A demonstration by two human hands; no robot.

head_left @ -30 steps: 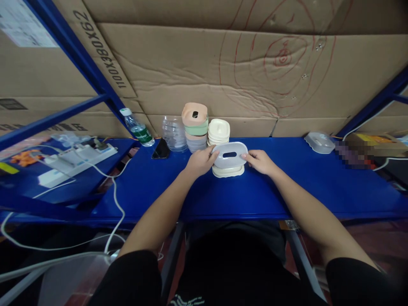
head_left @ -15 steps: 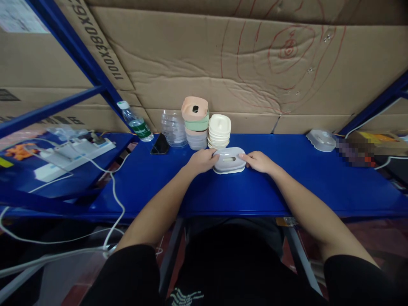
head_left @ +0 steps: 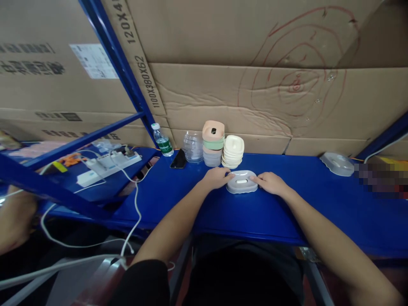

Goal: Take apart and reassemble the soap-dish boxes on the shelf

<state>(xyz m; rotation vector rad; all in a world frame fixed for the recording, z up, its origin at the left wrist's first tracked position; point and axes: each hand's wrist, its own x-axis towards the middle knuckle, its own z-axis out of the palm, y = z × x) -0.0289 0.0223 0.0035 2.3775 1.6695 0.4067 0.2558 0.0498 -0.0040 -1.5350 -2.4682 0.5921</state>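
Observation:
A pale grey, rounded plastic cover with an oval slot in its top sits low over the blue tabletop. Something whitish shows through the slot. My left hand grips its left end, thumb on top. At the opposite end, my right hand holds it with the thumb on the upper face; the fingers below are partly hidden. Just behind stand a stack of cream square dishes and a stack of peach, green and grey plastic pieces.
Left of the stacks are clear plastic pieces, a black phone and a water bottle. A translucent cover lies at the far right. A power strip with white cables and another person's arm are at left.
The view has tilted up and turned left, so everything sits lower and further right. Both hands still hold the cover; the cream edge formerly visible beneath it no longer shows. Another person's arm has appeared.

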